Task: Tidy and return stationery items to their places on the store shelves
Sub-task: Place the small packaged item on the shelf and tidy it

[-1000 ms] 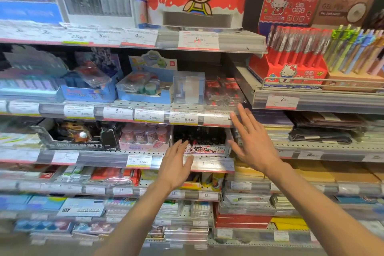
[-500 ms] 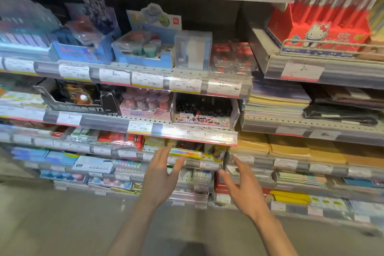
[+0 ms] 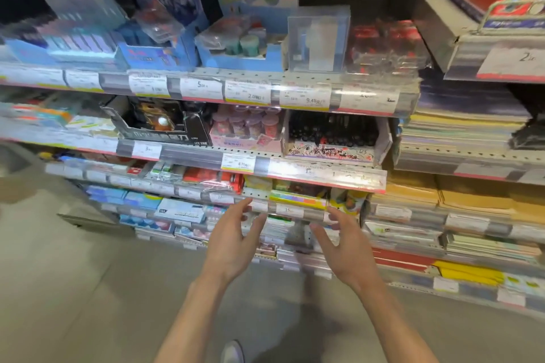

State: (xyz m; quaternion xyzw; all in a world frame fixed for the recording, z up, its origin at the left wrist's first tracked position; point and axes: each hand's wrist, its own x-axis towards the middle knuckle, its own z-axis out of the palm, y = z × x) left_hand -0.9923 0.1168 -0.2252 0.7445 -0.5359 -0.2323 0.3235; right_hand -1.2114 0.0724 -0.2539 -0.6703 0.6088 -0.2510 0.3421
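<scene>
A grey concrete floor (image 3: 73, 289) stretches before the store aisle, a blurred shadow falling across it near the lower middle. The toe of a pale shoe (image 3: 233, 351) shows at the bottom edge. White price labels (image 3: 201, 88) with yellow or red strips line the shelf fronts; one reads 5, another 9.45. At far left, a blurred grey fixture (image 3: 16, 156) edges into the scene.

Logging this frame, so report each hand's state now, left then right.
Left hand: open, fingers spread, holding nothing.
Right hand: open, fingers spread, holding nothing.
</scene>
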